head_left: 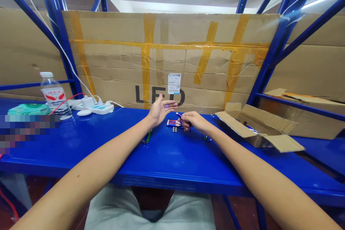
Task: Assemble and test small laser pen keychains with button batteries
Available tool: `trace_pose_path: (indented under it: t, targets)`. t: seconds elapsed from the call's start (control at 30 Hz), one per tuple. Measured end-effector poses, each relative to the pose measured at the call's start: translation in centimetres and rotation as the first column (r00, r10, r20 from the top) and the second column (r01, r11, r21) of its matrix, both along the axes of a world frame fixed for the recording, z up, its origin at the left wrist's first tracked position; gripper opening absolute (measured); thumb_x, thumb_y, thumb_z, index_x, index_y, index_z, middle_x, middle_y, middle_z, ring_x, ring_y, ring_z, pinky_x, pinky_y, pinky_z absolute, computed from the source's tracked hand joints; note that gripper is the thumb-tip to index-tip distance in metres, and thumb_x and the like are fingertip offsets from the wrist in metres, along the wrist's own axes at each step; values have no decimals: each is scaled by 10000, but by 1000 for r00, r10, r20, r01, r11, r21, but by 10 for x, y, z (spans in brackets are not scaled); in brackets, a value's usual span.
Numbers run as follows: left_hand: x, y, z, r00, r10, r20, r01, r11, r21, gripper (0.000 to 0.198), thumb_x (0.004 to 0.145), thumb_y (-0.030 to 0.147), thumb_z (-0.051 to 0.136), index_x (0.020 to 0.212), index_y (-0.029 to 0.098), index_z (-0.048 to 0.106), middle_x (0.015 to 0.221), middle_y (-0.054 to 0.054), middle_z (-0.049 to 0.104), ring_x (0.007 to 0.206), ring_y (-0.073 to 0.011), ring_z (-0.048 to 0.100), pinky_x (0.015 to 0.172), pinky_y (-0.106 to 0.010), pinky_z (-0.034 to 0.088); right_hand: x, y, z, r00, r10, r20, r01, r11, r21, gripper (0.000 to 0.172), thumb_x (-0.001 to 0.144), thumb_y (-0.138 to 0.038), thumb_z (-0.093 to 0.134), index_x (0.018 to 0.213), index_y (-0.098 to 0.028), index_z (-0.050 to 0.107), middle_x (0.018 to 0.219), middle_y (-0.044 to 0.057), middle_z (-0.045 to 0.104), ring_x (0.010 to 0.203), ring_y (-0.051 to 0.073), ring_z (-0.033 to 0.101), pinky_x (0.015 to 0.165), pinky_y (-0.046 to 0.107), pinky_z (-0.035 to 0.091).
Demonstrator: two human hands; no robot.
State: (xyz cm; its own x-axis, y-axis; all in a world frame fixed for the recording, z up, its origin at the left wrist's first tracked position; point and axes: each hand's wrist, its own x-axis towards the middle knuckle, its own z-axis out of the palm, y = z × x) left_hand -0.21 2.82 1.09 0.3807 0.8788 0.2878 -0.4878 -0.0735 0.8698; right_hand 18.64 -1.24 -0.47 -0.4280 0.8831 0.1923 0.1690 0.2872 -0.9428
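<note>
Bright overhead light, sharp centre, wide-angle bending at the edges.

A blue metal shelf (167, 158) is seen, on which everything is laid. At the left a clear water bottle (55, 95) is stood upright, with a teal packet (28, 109) laid beside it. A white power strip (95, 108) and a white oval piece (84, 113) are placed just right of the bottle. Near the middle a row of batteries (174, 123) is laid, with loose cells (175, 129) just in front of it. Two slim green sticks (147, 137) are left nearer the front edge. An open cardboard box (258, 131) is set at the right.
</note>
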Motion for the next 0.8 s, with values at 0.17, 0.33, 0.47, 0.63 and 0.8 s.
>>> trace_pose_path:
  t: [0.17, 0.33, 0.47, 0.63, 0.8]
  targets:
    - [2, 0, 1, 1000, 12, -10, -12, 1000, -17, 742, 943, 606, 234, 942, 33, 705, 1046, -247, 697, 1037, -296, 648, 962, -380, 466, -2, 1, -2, 1000, 2, -19, -3, 999, -38, 191, 789, -324, 569, 681, -178, 511, 490, -57, 405, 442, 106, 428, 497, 284, 417]
    - [1, -1, 1, 1000, 13, -24, -13, 999, -32, 740, 938, 614, 242, 948, 35, 703, 1044, -243, 699, 1031, -292, 652, 958, -374, 468, -4, -2, 1, 996, -45, -74, 41, 997, -61, 159, 778, -299, 582, 838, -153, 562, 506, -72, 358, 457, 96, 334, 461, 280, 409]
    - [0, 0, 0, 1000, -2, -24, 1, 1000, -28, 735, 935, 622, 241, 930, 55, 708, 1024, -219, 710, 1027, -283, 654, 968, -376, 461, -5, -6, 3, 997, -40, -72, 34, 996, -77, 180, 776, -307, 592, 859, -154, 546, 519, -71, 360, 471, 102, 349, 472, 291, 424]
    - [1, -2, 0, 1000, -11, -28, 10, 999, -30, 724, 941, 608, 241, 932, 55, 707, 1035, -223, 706, 1043, -284, 648, 975, -379, 455, -7, -8, 3, 997, -46, -69, 39, 994, -100, 175, 742, -316, 610, 786, -177, 513, 511, -74, 346, 452, 87, 323, 449, 267, 394]
    - [2, -3, 0, 1000, -9, -28, 8, 999, -35, 724, 947, 599, 231, 921, 55, 709, 1013, -221, 711, 1019, -278, 657, 978, -383, 456, -9, -6, 2, 995, -94, -27, 92, 994, -66, 151, 743, -313, 568, 716, -192, 482, 491, -69, 329, 432, 85, 294, 424, 260, 376]
